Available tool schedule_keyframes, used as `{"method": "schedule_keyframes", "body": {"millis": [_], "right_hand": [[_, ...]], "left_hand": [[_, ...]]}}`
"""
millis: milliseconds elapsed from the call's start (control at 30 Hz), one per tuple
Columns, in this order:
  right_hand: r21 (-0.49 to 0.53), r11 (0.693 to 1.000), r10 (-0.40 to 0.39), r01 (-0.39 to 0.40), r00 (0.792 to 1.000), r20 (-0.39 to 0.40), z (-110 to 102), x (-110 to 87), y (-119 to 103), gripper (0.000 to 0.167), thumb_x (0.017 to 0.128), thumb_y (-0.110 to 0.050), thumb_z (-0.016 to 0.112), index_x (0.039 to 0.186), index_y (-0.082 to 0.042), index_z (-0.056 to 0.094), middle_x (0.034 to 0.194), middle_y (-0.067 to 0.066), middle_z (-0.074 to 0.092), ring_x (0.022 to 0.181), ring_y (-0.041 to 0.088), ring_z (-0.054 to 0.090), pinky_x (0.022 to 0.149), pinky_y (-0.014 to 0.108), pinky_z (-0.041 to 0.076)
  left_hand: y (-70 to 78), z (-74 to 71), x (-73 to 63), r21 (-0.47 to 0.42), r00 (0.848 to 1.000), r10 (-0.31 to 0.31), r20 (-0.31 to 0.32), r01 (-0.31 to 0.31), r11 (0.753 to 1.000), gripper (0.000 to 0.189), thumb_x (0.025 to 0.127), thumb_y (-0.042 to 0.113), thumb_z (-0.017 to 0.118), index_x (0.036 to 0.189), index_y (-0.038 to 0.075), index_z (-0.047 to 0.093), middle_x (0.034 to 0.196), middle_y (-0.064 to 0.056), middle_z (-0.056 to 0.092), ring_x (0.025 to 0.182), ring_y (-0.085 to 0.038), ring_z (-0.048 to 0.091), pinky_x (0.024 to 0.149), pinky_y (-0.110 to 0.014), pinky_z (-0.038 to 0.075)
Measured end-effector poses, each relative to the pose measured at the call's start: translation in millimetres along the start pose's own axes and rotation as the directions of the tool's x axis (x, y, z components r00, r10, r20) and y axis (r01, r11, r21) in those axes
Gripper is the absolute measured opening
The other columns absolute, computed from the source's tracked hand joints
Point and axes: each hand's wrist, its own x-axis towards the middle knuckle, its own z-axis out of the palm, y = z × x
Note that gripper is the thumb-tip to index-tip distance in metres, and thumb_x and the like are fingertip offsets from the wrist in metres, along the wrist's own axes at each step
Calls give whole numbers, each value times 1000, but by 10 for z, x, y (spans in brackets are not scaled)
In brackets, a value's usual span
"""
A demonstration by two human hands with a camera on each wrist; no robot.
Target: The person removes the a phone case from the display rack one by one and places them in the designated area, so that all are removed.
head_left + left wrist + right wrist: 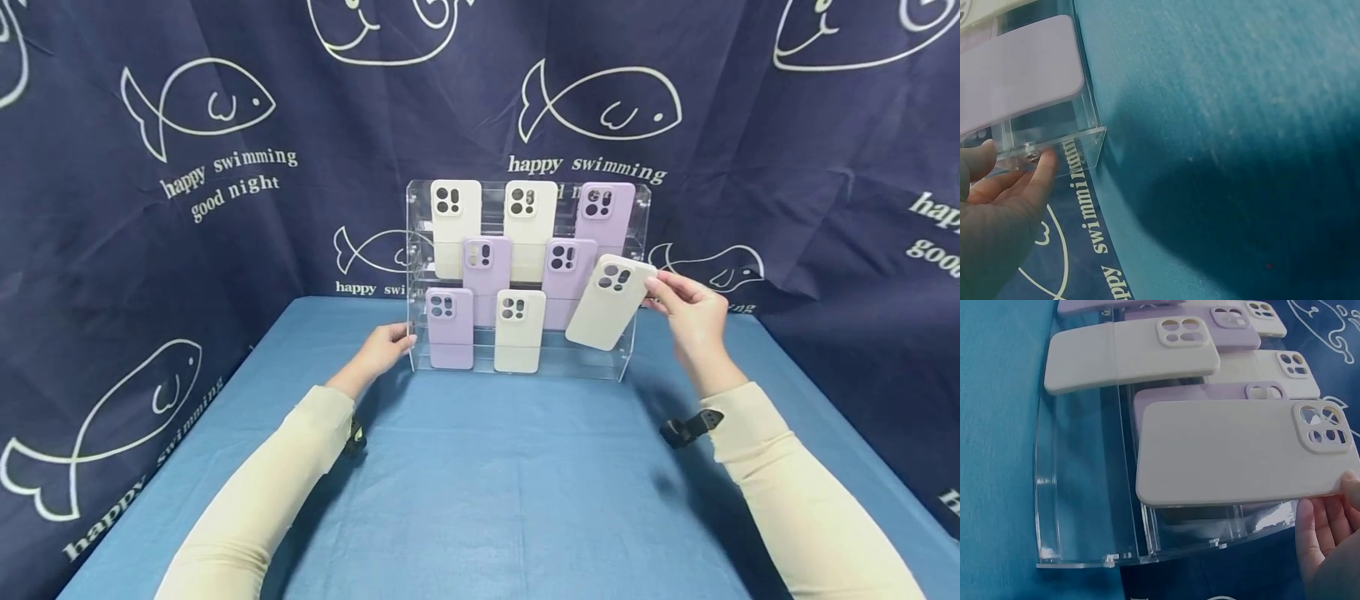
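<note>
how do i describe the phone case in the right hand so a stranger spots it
On the blue tablecloth stands a clear tiered display rack. At its right side, the right hand pinches a white phone case by one corner. It alone is hand-held and tilted.

your head view is bright and fairly even, soft shadows falling beside your sleeves (251, 492) on the blue cloth (487, 483). your left-wrist view runs dimmer and hazier, a broad shadow darkening it; in your right-wrist view, glare streaks the clear stand (1085, 519).
</note>
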Motion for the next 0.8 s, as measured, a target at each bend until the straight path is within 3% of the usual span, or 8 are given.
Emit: {"method": "schedule_keyframes", "body": {"millis": [433,800], "right_hand": [[-2,998,-62,62,992,107,135,-206,-54,16,81,7,73,82,-9,75,75,-1,74,65,9,71,62,22,62],[-98,994,-23,40,985,169,244,-354,-18,13,82,2,74,82,-11,74,76,-6,74,70,6,71,65,24,63]], "left_hand": [[85,-24,-35,72,1000,-5,-14,6,997,44,103,12,46,142,-8,41,137,-28,51,121,-38,57,106,-44,49],[69,18,-30,16,1000,-19,-24,19,1000,45,102,12,48,142,-8,41,140,-25,49,126,-35,53,107,-40,48]]}}
